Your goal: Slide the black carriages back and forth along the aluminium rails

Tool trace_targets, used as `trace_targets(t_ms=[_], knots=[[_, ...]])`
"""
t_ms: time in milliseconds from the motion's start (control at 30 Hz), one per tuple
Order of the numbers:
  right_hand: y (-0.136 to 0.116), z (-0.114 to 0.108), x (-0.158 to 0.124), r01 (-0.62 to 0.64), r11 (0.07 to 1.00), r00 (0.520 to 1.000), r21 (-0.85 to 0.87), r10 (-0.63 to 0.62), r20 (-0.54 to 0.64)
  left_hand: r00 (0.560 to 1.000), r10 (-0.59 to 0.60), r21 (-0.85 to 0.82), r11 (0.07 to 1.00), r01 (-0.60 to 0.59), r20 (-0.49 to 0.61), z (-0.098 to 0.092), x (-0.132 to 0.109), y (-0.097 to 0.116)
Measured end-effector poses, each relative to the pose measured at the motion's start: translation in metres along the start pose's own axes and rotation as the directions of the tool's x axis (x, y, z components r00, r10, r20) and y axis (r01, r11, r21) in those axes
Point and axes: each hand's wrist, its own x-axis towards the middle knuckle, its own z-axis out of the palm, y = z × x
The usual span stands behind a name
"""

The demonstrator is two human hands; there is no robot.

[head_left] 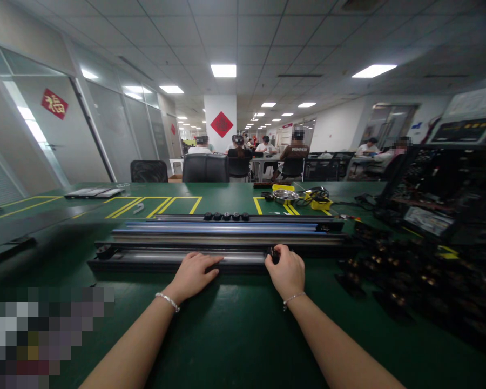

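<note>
A long black rail with a silvery channel (243, 258) lies crosswise on the green table (235, 335). My left hand (195, 274) rests on its near edge, left of the middle, fingers stretched out and holding nothing. Toward the rail's right part, my right hand (285, 267) has its thumb and fingers closed round a small black part (272, 255), which they partly hide. Another black part (105, 251) sits at the rail's left end. Behind lie more long rails, one with blue edges (222, 227), and several small black round parts (227, 216) stand in a row.
Many dark small parts (429, 286) are heaped at the right, below a black rack (441, 183). A metal dish (285, 195) and a yellow tray (319, 203) with cables stand farther back. Dark panels (8, 251) lie at the left. People sit at distant tables.
</note>
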Motion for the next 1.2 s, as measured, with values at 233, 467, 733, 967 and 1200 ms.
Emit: trace_targets(t_ms=[233, 467, 733, 967, 1200], knots=[[0.0025, -0.0013, 0.0009, -0.026, 1.0, 1.0, -0.006, 0.026, -0.004, 1.0, 0.012, 0.017, 1.0, -0.012, 0.008, -0.0001, -0.0004, 0.0006], [0.005, -0.0022, 0.0028, -0.062, 0.998, 0.998, 0.001, 0.062, 0.016, 1.0, 0.009, 0.031, 0.999, -0.009, 0.008, 0.0012, 0.0013, -0.0002], [0.0041, -0.0052, 0.0022, -0.117, 0.993, 0.993, 0.001, 0.117, 0.031, 1.0, 0.009, 0.036, 0.999, -0.01, 0.016, 0.0008, 0.0008, 0.0004], [0.0051, -0.0066, 0.0039, -0.173, 0.985, 0.983, 0.023, 0.172, 0.063, 1.0, 0.015, 0.035, 0.999, -0.016, 0.009, 0.0014, 0.0008, -0.0007], [0.0066, -0.0093, 0.0046, -0.186, 0.982, 0.981, 0.03, 0.184, 0.065, 1.0, 0.013, 0.042, 0.999, -0.013, 0.006, 0.0017, 0.0009, -0.0004]])
